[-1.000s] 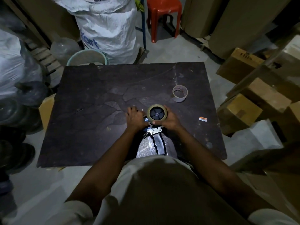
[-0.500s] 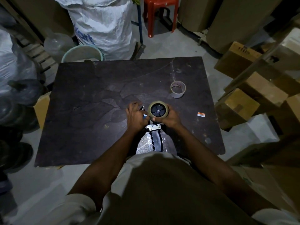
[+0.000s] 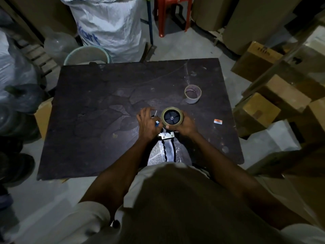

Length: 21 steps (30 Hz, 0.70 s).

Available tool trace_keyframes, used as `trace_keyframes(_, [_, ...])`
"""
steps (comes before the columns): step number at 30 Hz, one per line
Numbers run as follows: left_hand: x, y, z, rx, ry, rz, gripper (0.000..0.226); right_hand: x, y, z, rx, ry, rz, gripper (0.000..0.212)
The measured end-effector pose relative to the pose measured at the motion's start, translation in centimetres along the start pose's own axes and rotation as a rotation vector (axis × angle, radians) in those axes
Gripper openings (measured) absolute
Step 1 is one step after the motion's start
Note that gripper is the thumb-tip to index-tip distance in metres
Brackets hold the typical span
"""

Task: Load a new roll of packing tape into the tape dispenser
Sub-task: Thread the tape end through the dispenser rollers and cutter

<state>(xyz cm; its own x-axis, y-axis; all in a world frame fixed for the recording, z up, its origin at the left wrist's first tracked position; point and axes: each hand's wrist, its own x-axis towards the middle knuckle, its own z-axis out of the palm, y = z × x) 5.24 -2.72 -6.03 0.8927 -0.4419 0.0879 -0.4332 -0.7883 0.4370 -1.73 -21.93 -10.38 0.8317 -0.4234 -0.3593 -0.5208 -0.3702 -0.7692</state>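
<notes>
The dispenser (image 3: 168,138) lies at the near edge of the table (image 3: 91,120), its handle toward the person. The roll (image 3: 172,117) sits on the dispenser's black hub, and the right hand (image 3: 184,125) is closed around the roll's right side. The left hand (image 3: 147,123) grips the dispenser's left part; a small blue piece (hard to make out) shows between its fingers. Compared with a second ago, both hands stay in the same grip. Farther, an empty core (image 3: 193,94) stands alone. Behind the table, the bucket (image 3: 88,56) is half hidden, its contents unclear.
</notes>
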Motion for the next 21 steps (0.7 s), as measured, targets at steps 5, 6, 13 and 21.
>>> trace_keyframes(5, [0.3,0.0,0.3,0.015,-0.001,-0.021,0.014,-1.6,-1.9,-0.7,-0.027,0.016,-0.004,0.100])
trace_keyframes(6, [0.4,0.0,0.3,0.025,-0.002,-0.020,0.014,-1.8,-2.3,-0.8,-0.025,0.022,0.000,0.100])
trace_keyframes(13, [1.1,0.3,-1.0,0.105,-0.111,0.000,0.017,-2.7,-2.8,-1.1,-0.022,0.021,0.000,0.099])
trace_keyframes(21, [0.7,0.3,-0.8,0.127,-0.050,0.092,0.018,-1.9,-3.3,-1.9,-0.040,-0.077,0.013,0.100])
